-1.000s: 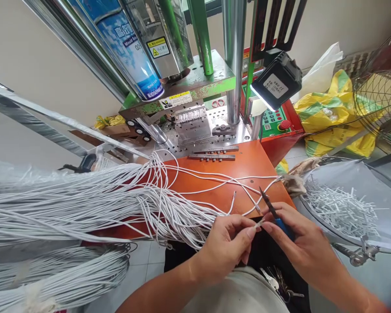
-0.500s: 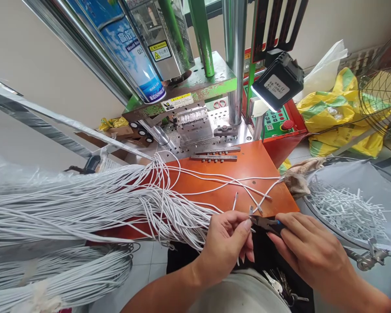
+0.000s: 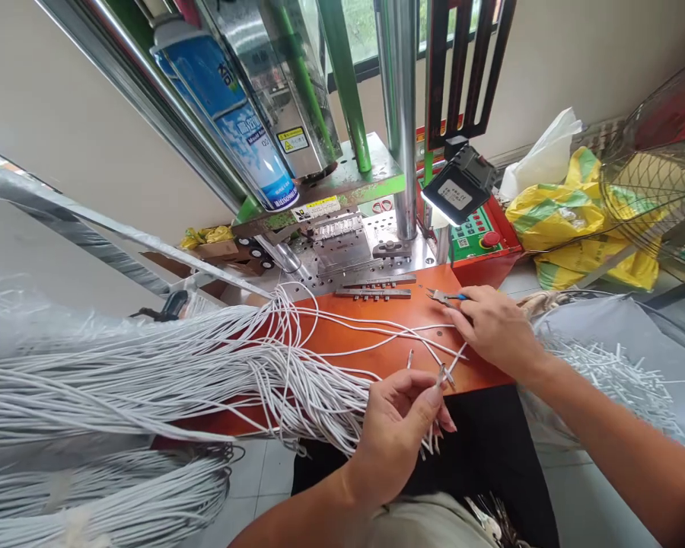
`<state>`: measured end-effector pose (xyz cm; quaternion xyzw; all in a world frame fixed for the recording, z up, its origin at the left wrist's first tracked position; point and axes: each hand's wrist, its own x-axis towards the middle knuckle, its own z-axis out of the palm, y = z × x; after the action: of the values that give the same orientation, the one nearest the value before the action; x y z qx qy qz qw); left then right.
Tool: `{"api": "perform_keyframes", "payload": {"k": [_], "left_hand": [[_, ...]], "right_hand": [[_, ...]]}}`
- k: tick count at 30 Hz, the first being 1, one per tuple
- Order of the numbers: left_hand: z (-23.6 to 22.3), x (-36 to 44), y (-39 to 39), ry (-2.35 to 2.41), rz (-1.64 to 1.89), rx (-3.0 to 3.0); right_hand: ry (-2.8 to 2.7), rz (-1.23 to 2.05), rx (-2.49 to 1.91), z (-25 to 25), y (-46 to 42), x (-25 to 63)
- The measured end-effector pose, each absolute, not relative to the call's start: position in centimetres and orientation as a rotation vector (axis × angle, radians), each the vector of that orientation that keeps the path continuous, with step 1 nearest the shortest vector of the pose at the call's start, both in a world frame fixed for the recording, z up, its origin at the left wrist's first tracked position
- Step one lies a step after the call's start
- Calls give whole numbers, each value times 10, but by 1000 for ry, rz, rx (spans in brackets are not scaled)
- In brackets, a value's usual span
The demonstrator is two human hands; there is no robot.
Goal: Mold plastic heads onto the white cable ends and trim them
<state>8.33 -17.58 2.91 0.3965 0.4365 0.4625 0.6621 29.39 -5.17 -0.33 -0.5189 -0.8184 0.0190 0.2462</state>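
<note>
Pliers [image 3: 447,297] have moved forward from the left hand [image 3: 398,428], gripped by the right hand [image 3: 495,326], tips pointing left; the left pinches a white cable end [image 3: 441,376], which points forward.

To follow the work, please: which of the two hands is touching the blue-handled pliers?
The right hand, over the orange tabletop, touches the pliers; the left hand pinches white cable instead.
</note>
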Motion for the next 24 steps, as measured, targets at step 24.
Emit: {"api": "perform_keyframes", "payload": {"k": [24], "left_hand": [[-33, 14, -182, 873, 776, 2465]], "right_hand": [[-796, 1602, -966, 9, -177, 244]]}}
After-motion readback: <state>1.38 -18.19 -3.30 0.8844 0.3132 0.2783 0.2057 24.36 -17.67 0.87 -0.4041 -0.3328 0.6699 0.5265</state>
